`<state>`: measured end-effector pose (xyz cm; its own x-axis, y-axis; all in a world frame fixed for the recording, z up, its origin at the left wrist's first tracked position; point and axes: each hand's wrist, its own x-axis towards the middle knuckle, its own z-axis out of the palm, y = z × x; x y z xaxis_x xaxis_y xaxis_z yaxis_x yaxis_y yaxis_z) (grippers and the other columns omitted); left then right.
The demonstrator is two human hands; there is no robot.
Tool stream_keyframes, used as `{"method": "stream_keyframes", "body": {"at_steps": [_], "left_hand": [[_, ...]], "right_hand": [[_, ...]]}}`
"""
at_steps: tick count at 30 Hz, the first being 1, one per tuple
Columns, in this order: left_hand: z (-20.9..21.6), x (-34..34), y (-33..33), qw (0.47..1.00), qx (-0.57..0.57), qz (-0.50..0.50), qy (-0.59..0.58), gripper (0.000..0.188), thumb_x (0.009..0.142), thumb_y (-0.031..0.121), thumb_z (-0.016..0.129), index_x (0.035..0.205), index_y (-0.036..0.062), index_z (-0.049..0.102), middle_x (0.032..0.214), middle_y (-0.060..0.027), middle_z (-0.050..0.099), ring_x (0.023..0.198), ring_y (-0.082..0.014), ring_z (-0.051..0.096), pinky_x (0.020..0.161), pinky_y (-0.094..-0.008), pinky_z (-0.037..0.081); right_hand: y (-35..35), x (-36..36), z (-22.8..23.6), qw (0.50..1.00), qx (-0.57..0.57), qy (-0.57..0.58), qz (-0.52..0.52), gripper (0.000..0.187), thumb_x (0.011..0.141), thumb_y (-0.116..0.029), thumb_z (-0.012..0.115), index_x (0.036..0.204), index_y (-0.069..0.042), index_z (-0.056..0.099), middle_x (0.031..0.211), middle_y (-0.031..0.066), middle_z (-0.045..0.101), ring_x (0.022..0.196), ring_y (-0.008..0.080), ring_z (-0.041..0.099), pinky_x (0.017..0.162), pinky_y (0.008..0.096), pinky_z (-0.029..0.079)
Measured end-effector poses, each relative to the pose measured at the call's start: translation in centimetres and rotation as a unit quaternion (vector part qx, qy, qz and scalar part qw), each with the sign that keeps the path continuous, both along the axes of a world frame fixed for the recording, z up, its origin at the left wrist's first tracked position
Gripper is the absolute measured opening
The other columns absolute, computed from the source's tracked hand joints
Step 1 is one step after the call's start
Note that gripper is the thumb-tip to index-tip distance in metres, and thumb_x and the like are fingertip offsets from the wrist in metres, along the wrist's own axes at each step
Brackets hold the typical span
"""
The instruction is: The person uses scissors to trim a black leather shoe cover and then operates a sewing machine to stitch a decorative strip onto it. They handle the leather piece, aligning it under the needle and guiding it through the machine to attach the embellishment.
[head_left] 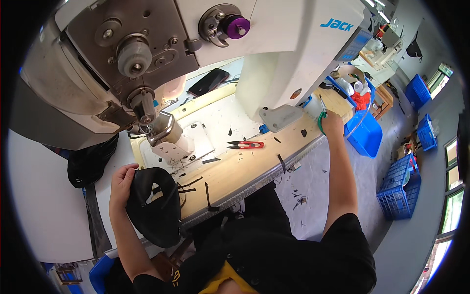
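The left hand (121, 183) pinches the rim of the black piece (155, 218) at the tabletop's (235, 172) front edge. It looks light, soft, perhaps slick; the rim seems the surest hold. The right hand (334, 125) curls around scissors (321, 124).
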<state>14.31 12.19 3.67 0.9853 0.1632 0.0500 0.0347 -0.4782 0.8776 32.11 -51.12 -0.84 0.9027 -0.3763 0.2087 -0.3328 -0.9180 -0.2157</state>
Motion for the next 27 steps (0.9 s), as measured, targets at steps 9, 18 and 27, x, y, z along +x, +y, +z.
{"method": "stream_keyframes", "body": {"at_steps": [9,18,27], "left_hand": [[1.6,-3.6,0.9,0.992,-0.096,0.06,-0.06,0.023,0.091,0.023,0.063,0.08,0.0035,0.06,0.073,0.007,0.052,0.068,-0.0035,0.046,0.062,-0.0201,0.038],[4.0,-5.4,0.6,0.959,-0.239,-0.053,-0.144,0.021,0.092,0.021,0.063,0.081,0.0035,0.062,0.074,0.0057,0.056,0.067,-0.0015,0.048,0.06,-0.0178,0.04],[3.0,-8.8,0.9,0.957,-0.244,-0.043,-0.149,0.025,0.081,0.025,0.075,0.084,0.0023,0.063,0.077,0.0008,0.059,0.07,-0.008,0.053,0.064,-0.0237,0.044]], "right_hand": [[2.7,1.9,1.5,0.998,-0.012,-0.059,0.002,0.038,0.08,-0.036,0.064,0.099,-0.003,0.068,0.103,0.021,0.066,0.098,0.0355,0.063,0.083,0.0421,0.05],[24.1,-14.7,5.4,0.683,0.496,0.137,0.518,0.048,0.078,-0.011,0.073,0.123,-0.002,0.057,0.101,0.008,0.064,0.085,0.0129,0.06,0.07,0.0238,0.047],[47.3,-14.2,5.8,0.584,0.601,0.216,0.501,0.008,0.088,-0.007,0.059,0.088,0.0,0.062,0.07,0.0031,0.06,0.055,0.0105,0.054,0.053,0.0249,0.043]]}}
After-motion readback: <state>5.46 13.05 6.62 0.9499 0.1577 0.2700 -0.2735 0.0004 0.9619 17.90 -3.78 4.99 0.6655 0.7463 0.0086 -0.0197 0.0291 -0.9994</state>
